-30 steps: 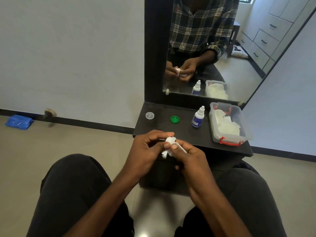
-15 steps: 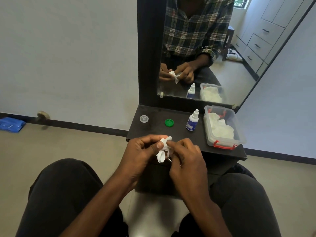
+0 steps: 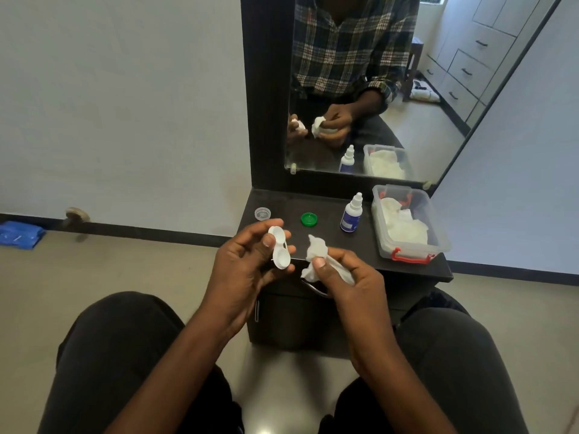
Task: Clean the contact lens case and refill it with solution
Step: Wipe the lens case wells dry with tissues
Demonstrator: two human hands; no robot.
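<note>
Between the hands the gap has opened: the case (image 3: 279, 247), pinched in the left hand (image 3: 247, 270), now sits apart from the tissue (image 3: 316, 256) bunched in the right hand (image 3: 347, 277), where a moment ago tissue pressed into it. Wiping looks finished or paused, so refilling likely comes next. Beyond the right hand stands the bottle (image 3: 351, 214); beyond the left lie a green cap (image 3: 309, 219) and clear cap (image 3: 262, 213)
</note>
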